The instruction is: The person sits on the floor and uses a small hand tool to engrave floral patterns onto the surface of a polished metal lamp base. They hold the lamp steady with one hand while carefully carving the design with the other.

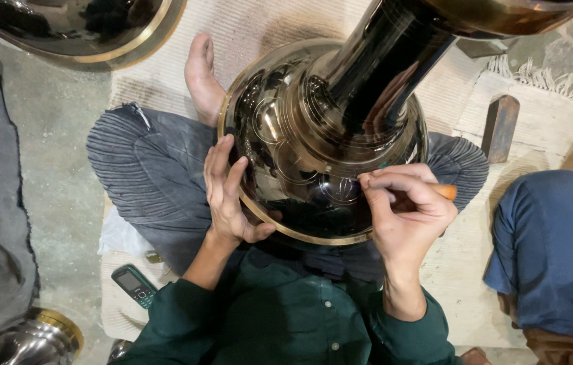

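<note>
A large dark polished metal vessel with a brass rim and a tall neck [320,135] is seen from above, resting in the lap of a person seated cross-legged on a pale woven mat [475,284]. Circular motifs are cut into its rounded shoulder. The left hand [229,196] is laid flat and open against the vessel's left flank, fingers spread, thumb hooked under the rim, so the piece is braced. The right hand [404,209] is closed narrowly around a slim orange-handled tool [445,192], whose tip is hidden behind the fingers and appears to be pressed to the surface near one motif.

Judging from this, good work is served by the vessel being held still against the legs, the tool being gripped close to its tip, and the heel of the right hand being rested on the metal for steadiness.

A small green mobile phone [134,286] lies on the mat near the left elbow. Another person's blue-clad knee [550,250] is seen at right.
</note>
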